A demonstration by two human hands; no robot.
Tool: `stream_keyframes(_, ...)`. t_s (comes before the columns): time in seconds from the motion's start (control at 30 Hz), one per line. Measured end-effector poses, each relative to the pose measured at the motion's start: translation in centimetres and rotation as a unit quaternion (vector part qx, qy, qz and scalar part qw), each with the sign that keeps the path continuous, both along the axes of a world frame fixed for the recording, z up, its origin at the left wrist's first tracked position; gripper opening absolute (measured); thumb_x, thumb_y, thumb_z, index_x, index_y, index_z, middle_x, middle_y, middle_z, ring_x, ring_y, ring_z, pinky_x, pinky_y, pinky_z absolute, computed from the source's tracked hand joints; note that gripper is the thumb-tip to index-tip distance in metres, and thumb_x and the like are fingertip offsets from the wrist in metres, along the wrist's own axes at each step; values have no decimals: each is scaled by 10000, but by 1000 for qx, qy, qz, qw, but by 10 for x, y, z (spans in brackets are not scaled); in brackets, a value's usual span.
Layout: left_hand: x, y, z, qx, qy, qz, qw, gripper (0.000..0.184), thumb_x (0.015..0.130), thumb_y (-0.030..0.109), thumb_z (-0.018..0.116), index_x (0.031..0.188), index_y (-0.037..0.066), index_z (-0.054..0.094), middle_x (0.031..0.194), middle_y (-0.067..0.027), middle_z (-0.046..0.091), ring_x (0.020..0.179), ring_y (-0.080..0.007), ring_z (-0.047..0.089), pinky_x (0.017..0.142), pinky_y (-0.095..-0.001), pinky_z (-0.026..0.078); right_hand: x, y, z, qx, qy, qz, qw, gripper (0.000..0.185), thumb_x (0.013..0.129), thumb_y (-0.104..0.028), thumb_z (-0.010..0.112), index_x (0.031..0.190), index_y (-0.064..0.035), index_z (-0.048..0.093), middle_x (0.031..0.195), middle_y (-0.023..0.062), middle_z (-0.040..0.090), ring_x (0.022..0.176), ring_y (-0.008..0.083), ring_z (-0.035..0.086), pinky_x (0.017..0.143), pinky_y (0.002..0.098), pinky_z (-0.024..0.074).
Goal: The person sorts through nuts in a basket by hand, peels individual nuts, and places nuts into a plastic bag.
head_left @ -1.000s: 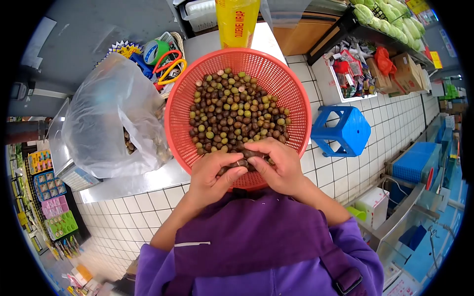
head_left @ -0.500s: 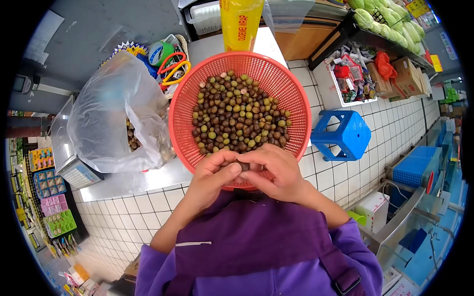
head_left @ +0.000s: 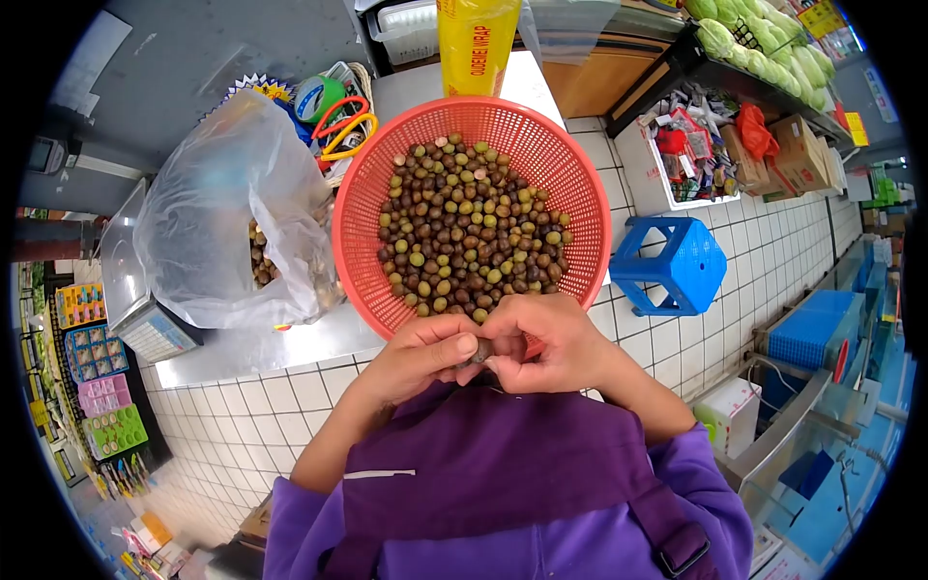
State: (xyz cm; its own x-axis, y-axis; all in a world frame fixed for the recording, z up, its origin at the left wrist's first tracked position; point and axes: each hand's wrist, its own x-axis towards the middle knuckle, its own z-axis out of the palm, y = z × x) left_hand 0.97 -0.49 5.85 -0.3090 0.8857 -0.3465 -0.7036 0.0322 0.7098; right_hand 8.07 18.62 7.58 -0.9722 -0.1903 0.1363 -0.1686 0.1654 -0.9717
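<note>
A red plastic basket (head_left: 585,193) holds many small round brown and green fruits (head_left: 464,222). At its near rim, my left hand (head_left: 416,360) and my right hand (head_left: 543,346) meet, fingertips together. Between them is one small brown fruit (head_left: 478,352), pinched by the thumb and fingers of both hands. Fingers hide part of the fruit. Left of the basket lies a clear plastic bag (head_left: 208,232) with more of these fruits inside.
A yellow wrap roll (head_left: 476,48) stands behind the basket. Red- and yellow-handled scissors (head_left: 350,135) lie at the back left. On the right are a blue stool (head_left: 691,266) and a white box of packets (head_left: 648,169). A scale (head_left: 155,333) stands left.
Both hands have moved from over the basket's near part toward my body, slightly below its rim. They still pinch a fruit between them. The view has shifted slightly.
</note>
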Motion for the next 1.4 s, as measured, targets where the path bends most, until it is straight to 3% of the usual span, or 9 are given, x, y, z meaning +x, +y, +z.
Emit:
stream_keyframes(0.43, 6, -4, 26, -82, 209, 96, 970, 213, 803, 84, 649, 1003, 39, 590, 826, 26, 546, 704, -34, 482, 612, -167, 382, -7, -9, -7, 118, 227, -75, 964, 272, 682, -44, 666, 941, -78, 589, 755, 32, 587, 632, 192, 581, 547, 278, 464)
stream_keyframes(0.57, -27, -51, 61, -69, 510, 250, 820, 190, 781, 137, 632, 938, 32, 611, 812, -15, 577, 626, -38, 469, 535, -173, 352, -10, -5, -6, 58, 174, -89, 979, 309, 714, -49, 664, 1014, -42, 588, 801, 50, 599, 643, 162, 587, 571, 254, 467)
stream_keyframes(0.63, -45, -73, 74, -269, 586, 340, 684, 246, 811, 106, 613, 1046, 33, 613, 795, -21, 584, 626, -54, 475, 534, -191, 359, -12, 6, -16, 58, 114, -136, 982, 281, 747, -42, 640, 1020, -15, 578, 806, 51, 598, 650, 121, 579, 575, 248, 463)
stream_keyframes(0.7, -73, -83, 90, -495, 565, 209, 626, 391, 812, 89, 627, 1191, 65, 531, 828, 2, 521, 695, -73, 431, 592, -192, 352, -19, 16, -33, 72, 37, -181, 980, 218, 787, -61, 613, 1001, -31, 582, 789, 50, 589, 637, 115, 565, 584, 243, 463)
stream_keyframes(0.8, -94, -92, 74, -476, 692, 192, 507, 424, 815, 86, 598, 1227, 82, 497, 905, -5, 486, 738, -85, 395, 599, -209, 334, -26, 27, -47, 78, -25, -179, 980, 197, 807, -76, 600, 1000, -45, 583, 799, 49, 585, 645, 115, 561, 596, 240, 462)
stream_keyframes(0.97, -98, -114, 78, -349, 653, 222, 634, 425, 794, 0, 482, 1218, 15, 463, 1007, -47, 526, 763, -109, 457, 644, -243, 392, -37, 24, -49, 83, -99, -135, 982, 189, 821, -73, 603, 1004, -25, 586, 852, 31, 584, 728, 82, 547, 655, 212, 449)
stream_keyframes(1.13, -33, -56, 89, -154, 468, 226, 840, 522, 806, -49, 486, 1310, 3, 360, 1091, -126, 602, 610, -102, 554, 547, -205, 468, -77, -4, -69, 249, 88, -116, 957, 164, 802, -58, 560, 953, -48, 621, 858, 38, 589, 783, 198, 581, 669, 293, 480)
stream_keyframes(1.23, -22, -36, 60, -138, 528, 138, 827, 552, 774, 48, 667, 1260, 25, 407, 961, -72, 641, 623, -96, 565, 581, -222, 471, -121, -23, -107, 346, 118, -79, 927, 197, 757, -42, 562, 938, -57, 638, 904, 37, 581, 844, 227, 572, 695, 314, 489)
stream_keyframes(1.4, -15, -30, 58, -113, 608, 152, 771, 389, 702, 115, 751, 1018, 21, 545, 739, -46, 600, 555, -114, 533, 537, -241, 422, -152, -50, -126, 638, 3, 89, 764, 195, 723, -46, 589, 907, -40, 652, 988, 90, 552, 944, 230, 542, 747, 318, 504)
